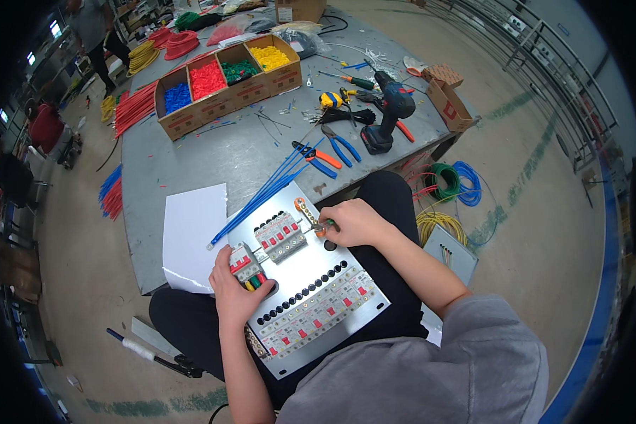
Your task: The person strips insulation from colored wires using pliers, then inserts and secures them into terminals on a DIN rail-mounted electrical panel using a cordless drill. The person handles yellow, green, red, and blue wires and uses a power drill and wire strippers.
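Note:
A silver metal panel (311, 271) rests tilted across my lap, fitted with a lower row of circuit breakers (316, 323) and an upper breaker group (278, 235). My left hand (237, 293) is closed around a red-and-white circuit breaker (242, 263) at the panel's left side, thumb by its yellow, green and red wire ends (255, 282). At the upper right edge, my right hand (357, 221) is closed in a pinch beside a brass terminal bar (307, 211). A little green and dark shows between its fingers, too small to name. Long blue wires (256, 205) lie over the panel's upper left edge.
On the grey table (180, 159) are a cardboard box of coloured caps (212, 109), blue-handled pliers (342, 145), wire strippers (316, 157) and a cordless drill (391, 113). White paper (191, 237) hangs over the near edge. Wire coils (443, 181) lie on the floor at right.

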### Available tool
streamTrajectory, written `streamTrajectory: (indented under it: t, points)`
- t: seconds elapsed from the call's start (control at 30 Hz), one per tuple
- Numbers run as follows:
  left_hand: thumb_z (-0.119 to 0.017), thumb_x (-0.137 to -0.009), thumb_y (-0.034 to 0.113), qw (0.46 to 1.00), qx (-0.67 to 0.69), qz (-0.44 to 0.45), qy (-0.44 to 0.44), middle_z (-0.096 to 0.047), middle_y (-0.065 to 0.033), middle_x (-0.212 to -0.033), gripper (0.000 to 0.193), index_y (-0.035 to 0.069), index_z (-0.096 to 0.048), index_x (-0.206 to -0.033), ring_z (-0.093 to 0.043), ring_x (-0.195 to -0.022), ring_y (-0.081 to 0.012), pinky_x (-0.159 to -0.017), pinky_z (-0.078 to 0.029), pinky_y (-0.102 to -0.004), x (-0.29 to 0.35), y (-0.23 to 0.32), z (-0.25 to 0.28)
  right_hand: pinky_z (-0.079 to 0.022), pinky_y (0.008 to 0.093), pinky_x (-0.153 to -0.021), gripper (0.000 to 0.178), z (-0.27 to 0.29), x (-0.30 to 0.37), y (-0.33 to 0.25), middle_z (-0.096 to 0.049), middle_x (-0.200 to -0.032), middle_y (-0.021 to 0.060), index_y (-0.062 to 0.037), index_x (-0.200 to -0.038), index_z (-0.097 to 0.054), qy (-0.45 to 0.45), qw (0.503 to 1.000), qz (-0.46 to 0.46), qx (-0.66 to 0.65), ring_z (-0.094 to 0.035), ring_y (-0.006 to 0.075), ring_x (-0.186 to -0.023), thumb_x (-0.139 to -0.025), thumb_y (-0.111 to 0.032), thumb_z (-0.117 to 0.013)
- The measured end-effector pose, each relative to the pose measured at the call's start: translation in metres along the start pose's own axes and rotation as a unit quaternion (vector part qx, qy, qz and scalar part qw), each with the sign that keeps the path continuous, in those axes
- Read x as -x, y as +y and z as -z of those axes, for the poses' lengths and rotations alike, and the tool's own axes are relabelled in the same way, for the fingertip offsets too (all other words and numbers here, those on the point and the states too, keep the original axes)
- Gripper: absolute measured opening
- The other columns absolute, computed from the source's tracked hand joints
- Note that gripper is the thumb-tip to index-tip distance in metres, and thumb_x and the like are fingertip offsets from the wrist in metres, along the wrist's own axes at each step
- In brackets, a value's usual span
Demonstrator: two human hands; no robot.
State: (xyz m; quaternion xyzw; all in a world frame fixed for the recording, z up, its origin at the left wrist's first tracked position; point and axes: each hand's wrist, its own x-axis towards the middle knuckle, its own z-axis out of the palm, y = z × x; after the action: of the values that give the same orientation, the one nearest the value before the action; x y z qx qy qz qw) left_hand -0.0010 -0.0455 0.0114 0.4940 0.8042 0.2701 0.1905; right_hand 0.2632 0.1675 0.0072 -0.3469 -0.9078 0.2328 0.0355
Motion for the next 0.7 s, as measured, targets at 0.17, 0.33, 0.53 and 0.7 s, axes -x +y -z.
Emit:
streamTrajectory:
  t: [0.17,0.33,0.53,0.7]
  points:
    - [-0.098,-0.063,0.03,1.0,0.001,-0.012,0.005,-0.05,-0.0199,-0.151,0.117,0.013,-0.035,-0.16,-0.045,-0.139,-0.0443,-0.12,-0.039,-0.0529,0.0,-0.003,-0.002,-0.058,0.0429,-0.068,0.036,0.002,-0.001,-0.005,-0.073,-0.071,0.0098,-0.0101,-0.102,-0.077,0.011,1.0,0.004,0.018,-0.075,0.0315,-0.072,-0.09,-0.044,-0.075]
    - [-0.099,-0.063,0.03,1.0,-0.001,-0.011,0.006,-0.05,-0.02,-0.151,0.117,0.013,-0.034,-0.16,-0.045,-0.139,-0.0442,-0.12,-0.039,-0.0528,-0.001,-0.004,-0.002,-0.058,0.0419,-0.068,0.039,0.001,-0.001,-0.006,-0.073,-0.071,0.0091,-0.0102,-0.102,-0.076,0.009,1.0,-0.006,0.017,-0.075,0.031,-0.072,-0.09,-0.047,-0.076]
    - [-0.099,-0.063,0.031,1.0,-0.003,-0.009,0.007,-0.05,-0.02,-0.151,0.118,0.013,-0.034,-0.16,-0.045,-0.139,-0.0441,-0.12,-0.039,-0.0529,0.0,-0.004,-0.002,-0.058,0.0427,-0.07,0.038,0.008,0.001,-0.013,-0.075,-0.077,0.0105,-0.0107,-0.104,-0.076,0.019,1.0,-0.013,0.019,-0.075,0.0316,-0.075,-0.09,-0.046,-0.076]
    - [-0.099,-0.063,0.031,1.0,0.002,-0.004,0.003,-0.05,-0.02,-0.152,0.118,0.014,-0.034,-0.16,-0.045,-0.14,-0.0442,-0.12,-0.039,-0.0531,0.0,-0.004,-0.001,-0.058,0.0438,-0.07,0.035,0.002,-0.001,-0.01,-0.076,-0.081,0.0105,-0.0106,-0.103,-0.077,0.033,0.999,0.009,0.018,-0.075,0.0315,-0.075,-0.09,-0.043,-0.079]
